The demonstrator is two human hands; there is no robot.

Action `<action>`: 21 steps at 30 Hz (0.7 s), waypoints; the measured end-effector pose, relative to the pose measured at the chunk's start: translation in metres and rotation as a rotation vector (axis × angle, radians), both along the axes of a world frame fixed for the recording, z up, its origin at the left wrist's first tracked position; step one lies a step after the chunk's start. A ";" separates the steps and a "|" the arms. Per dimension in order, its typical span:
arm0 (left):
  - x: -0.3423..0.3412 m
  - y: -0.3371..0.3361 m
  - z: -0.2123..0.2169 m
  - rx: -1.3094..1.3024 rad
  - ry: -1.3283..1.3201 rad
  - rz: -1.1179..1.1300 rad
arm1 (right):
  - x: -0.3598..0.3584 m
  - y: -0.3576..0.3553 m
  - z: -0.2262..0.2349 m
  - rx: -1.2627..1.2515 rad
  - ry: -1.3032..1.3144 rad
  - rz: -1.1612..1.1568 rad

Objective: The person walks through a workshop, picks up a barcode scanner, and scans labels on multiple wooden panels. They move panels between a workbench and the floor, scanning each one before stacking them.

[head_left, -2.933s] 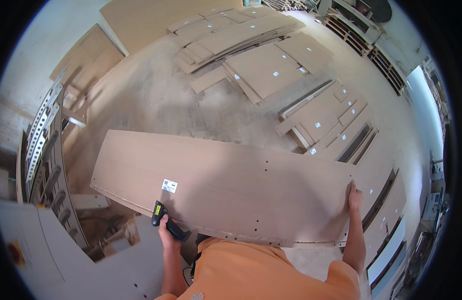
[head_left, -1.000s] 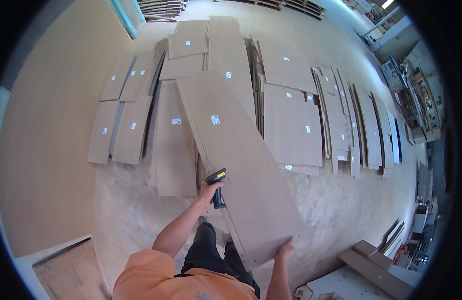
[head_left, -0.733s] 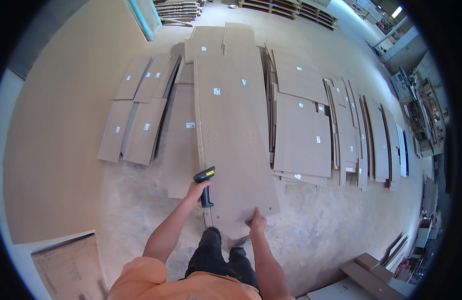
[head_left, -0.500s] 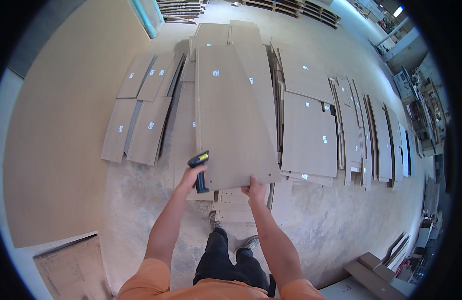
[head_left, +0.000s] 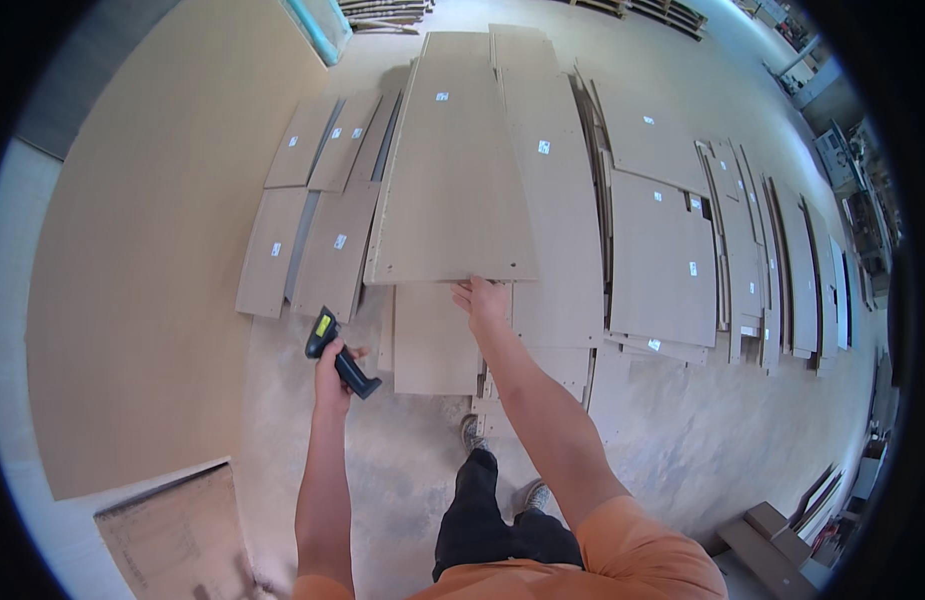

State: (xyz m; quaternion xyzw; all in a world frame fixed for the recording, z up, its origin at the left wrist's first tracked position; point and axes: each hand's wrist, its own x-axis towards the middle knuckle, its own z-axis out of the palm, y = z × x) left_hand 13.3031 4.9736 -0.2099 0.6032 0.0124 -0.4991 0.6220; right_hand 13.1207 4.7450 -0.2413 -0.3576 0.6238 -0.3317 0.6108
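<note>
Lowering a long tan fibreboard panel [head_left: 454, 170] onto the spread of boards on the floor looks to be the work in hand, and it lies nearly flat already, its near edge level with the right hand [head_left: 482, 297]. That hand rests at the panel's near edge with the fingers stretched forward against it; whether any finger curls under the board cannot be told from the head view. The left hand [head_left: 332, 362] is closed round the grip of a dark handheld scanner with a yellow patch [head_left: 338, 352], held off to the side above bare concrete floor [head_left: 382, 480], well apart from the panel. The panel sits over a shorter tan board [head_left: 434, 340] and beside another long tan panel [head_left: 557, 200], with narrower strips [head_left: 322, 150] to the left and a row of wider boards [head_left: 662, 260] to the right, most bearing small white labels. To set it down well, I would judge that the fingers should come clear of the near edge before the weight drops, and the long sides should run parallel to the neighbouring panel so the small white label [head_left: 441, 96] stays uncovered and readable for the scanner.
</note>
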 end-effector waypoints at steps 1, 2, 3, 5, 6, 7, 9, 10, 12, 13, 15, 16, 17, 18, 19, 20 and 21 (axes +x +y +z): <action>-0.006 0.017 -0.008 0.035 0.025 -0.005 | 0.001 0.008 -0.012 -0.043 0.332 0.241; -0.015 0.033 -0.018 0.007 0.041 0.019 | -0.007 0.022 -0.026 -0.133 0.561 0.453; -0.027 0.048 -0.030 0.062 0.069 0.019 | -0.018 0.038 -0.042 -0.144 0.653 0.659; -0.062 0.072 -0.055 0.086 0.140 -0.017 | -0.056 0.091 -0.077 -0.343 0.667 1.025; -0.086 0.079 -0.065 0.168 0.182 -0.003 | -0.082 0.125 -0.094 -0.524 0.645 1.172; -0.112 0.082 -0.070 0.107 0.228 -0.021 | -0.115 0.157 -0.112 -0.546 0.669 1.246; -0.171 0.079 -0.067 0.151 0.287 -0.111 | -0.191 0.226 -0.140 -0.429 0.786 1.270; -0.202 0.075 -0.059 0.229 0.303 -0.208 | -0.239 0.256 -0.151 -0.436 0.855 1.353; -0.264 0.066 -0.036 0.195 0.300 -0.385 | -0.332 0.303 -0.162 -0.181 1.036 1.344; -0.295 0.062 -0.024 0.158 0.276 -0.453 | -0.376 0.317 -0.162 -0.148 1.030 1.271; -0.352 0.055 0.000 0.124 0.236 -0.577 | -0.466 0.328 -0.151 -0.020 1.040 1.309; -0.378 0.051 0.012 0.117 0.169 -0.682 | -0.510 0.326 -0.140 0.011 1.102 1.327; -0.404 0.047 0.025 0.122 0.109 -0.810 | -0.550 0.321 -0.126 0.129 0.969 1.097; -0.430 0.044 0.038 0.132 0.000 -0.911 | -0.588 0.314 -0.110 0.208 0.918 0.836; -0.457 0.041 0.050 0.129 -0.076 -1.005 | -0.624 0.307 -0.092 0.337 0.883 0.586; -0.486 0.040 0.062 0.137 -0.148 -1.088 | -0.659 0.300 -0.072 0.274 0.704 0.387; -0.516 0.038 0.073 0.038 -0.109 -1.052 | -0.692 0.296 -0.052 0.251 0.547 0.192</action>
